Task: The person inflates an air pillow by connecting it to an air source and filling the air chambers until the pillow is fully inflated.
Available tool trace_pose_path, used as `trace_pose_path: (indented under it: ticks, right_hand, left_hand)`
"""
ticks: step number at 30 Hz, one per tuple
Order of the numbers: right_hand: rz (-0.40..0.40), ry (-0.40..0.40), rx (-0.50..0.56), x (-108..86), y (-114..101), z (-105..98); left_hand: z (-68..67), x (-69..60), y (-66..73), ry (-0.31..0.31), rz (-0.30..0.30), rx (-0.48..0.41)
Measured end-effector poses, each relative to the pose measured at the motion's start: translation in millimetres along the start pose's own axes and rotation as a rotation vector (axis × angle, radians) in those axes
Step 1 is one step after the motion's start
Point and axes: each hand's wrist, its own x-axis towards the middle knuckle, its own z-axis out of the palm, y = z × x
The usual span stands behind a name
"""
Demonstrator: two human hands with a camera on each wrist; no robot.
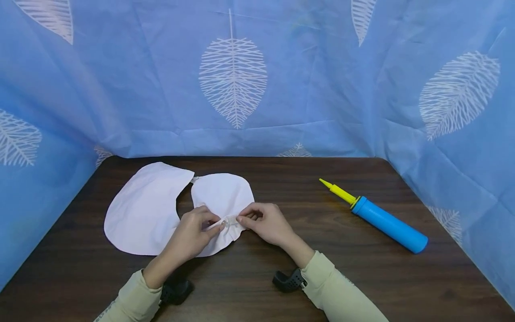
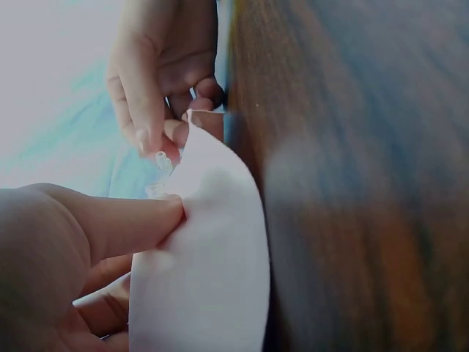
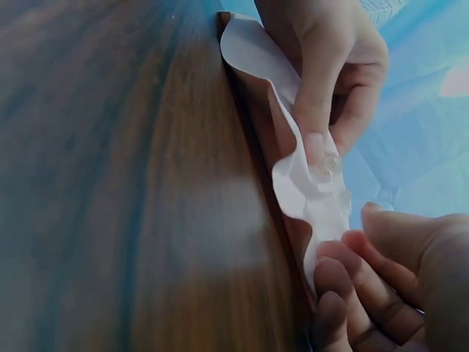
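A flat, limp white inflatable [image 1: 141, 210] lies on the table, a large curved piece joined at the top to a smaller rounded piece [image 1: 221, 190]. A clear plastic valve [image 2: 163, 163] sits on the smaller piece's near part, where the sheet is puckered. My left hand [image 1: 192, 235] pinches the sheet just left of this valve, thumb on top, as the left wrist view shows. My right hand [image 1: 267, 223] has thumb and fingertips at the valve's right side, pinching the puckered sheet there. In the right wrist view, the near edge is wavy and raised.
A blue hand pump [image 1: 390, 223] with a yellow nozzle [image 1: 339, 192] lies at the right on the dark wooden table [image 1: 322, 277]. Blue cloth [image 1: 301, 89] with white leaf prints hangs behind and along both sides. Black straps [image 1: 287, 281] hang at both wrists.
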Motion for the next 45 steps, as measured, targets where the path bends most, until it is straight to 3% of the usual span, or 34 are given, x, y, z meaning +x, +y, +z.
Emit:
trace_pose_path:
  ticks: [15, 32, 38, 45]
  right_hand:
    - [0.111, 0.080, -0.056, -15.0, 26, -53]
    - [0.250, 0.163, -0.136, -59.3, 59, -119]
    - [0.239, 0.174, -0.153, -77.1, 57, -130]
    - [0.185, 0.251, -0.213, -90.6, 45, -154]
  left_hand:
    - [1.2, -1.8, -2.8, 0.021, -0.038, -0.037]
    - [-1.1, -0.4, -4.8, -0.006, -0.062, -0.021]
    - [-0.8, -1.1, -4.4, -0.013, -0.060, -0.025]
    - [1.6, -0.1, -3.0, -0.020, -0.061, -0.022]
